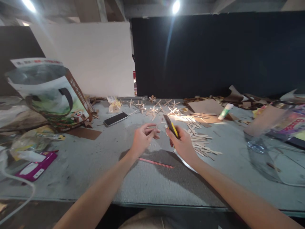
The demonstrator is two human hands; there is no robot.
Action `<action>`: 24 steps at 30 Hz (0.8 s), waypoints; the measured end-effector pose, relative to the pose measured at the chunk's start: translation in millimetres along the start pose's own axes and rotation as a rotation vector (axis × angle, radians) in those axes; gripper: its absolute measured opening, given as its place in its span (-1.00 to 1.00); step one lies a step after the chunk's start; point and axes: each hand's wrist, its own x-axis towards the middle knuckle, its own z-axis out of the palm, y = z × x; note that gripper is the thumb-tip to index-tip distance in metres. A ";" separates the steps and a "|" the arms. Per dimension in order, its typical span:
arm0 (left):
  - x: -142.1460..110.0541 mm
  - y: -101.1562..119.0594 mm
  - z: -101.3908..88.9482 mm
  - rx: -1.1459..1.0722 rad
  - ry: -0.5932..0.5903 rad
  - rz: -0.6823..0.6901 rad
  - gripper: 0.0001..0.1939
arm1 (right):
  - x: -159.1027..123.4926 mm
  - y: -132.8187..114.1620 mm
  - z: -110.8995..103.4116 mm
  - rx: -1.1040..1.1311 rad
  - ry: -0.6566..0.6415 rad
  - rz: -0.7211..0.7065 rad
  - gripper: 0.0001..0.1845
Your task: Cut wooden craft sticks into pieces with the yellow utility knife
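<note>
My right hand (pixel 182 143) is wrapped round a yellow and black utility knife (pixel 175 129), its blade end tilted up and to the left. Close by on the left, my left hand (pixel 144 136) has its fingers bent together over the table; whatever lies in them is too small to make out. A pink striped pencil (pixel 157 163) lies on the tabletop just below both hands. Beyond my right hand spreads a pile of thin wooden sticks (pixel 202 143). Several star shapes made of crossed sticks (pixel 153 110) lie farther back.
A black phone (pixel 116 119) lies left of my hands. At the left stand a large printed bag (pixel 57 98) and a purple device (pixel 38 167). A glue stick (pixel 225 111) stands near cardboard pieces (pixel 206 107). To the right is a clear plastic container (pixel 259 159).
</note>
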 end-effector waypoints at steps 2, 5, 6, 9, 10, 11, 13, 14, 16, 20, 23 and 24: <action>0.5 0.9 -0.4 -0.019 -0.030 -0.016 -0.56 | 1.3 -1.7 -0.2 0.009 0.069 0.017 -0.61; 1.9 -0.1 -3.2 0.011 -0.085 -0.004 -0.62 | 5.0 -1.0 -2.1 -0.012 0.122 0.025 -0.58; 2.6 -0.8 -4.5 0.021 -0.102 0.001 -0.65 | 6.2 0.1 -2.9 -0.022 0.112 0.028 -0.59; 5.2 -3.2 -8.3 0.016 -0.146 0.003 -0.68 | 8.7 4.5 -4.3 -0.034 0.050 0.049 -0.60; 6.1 -3.9 -9.0 0.007 -0.153 -0.001 -0.68 | 9.0 5.9 -4.1 -0.033 0.033 0.056 -0.60; 6.9 -4.7 -9.3 -0.009 -0.150 -0.007 -0.67 | 9.0 7.1 -3.6 -0.031 0.021 0.061 -0.60; 8.0 -6.4 -8.2 -0.074 -0.120 -0.022 -0.61 | 8.7 8.6 -1.7 -0.033 0.009 0.070 -0.59; 8.2 -7.6 -6.7 -0.120 -0.098 -0.033 -0.56 | 8.4 9.0 -0.4 -0.031 0.007 0.075 -0.59; 7.8 -10.9 -2.1 -0.218 -0.070 -0.064 -0.44 | 7.4 9.2 2.4 -0.012 0.010 0.086 -0.58; 4.2 -17.0 8.1 -0.257 -0.155 -0.125 -0.50 | 4.0 9.3 7.3 0.033 0.000 0.099 -0.57; 1.5 -17.1 11.4 -0.199 -0.190 -0.113 -0.54 | 1.4 9.7 9.1 0.024 -0.020 0.092 -0.58; 1.0 -16.6 11.5 -0.162 -0.183 -0.097 -0.55 | 0.9 10.1 9.3 0.015 -0.028 0.089 -0.58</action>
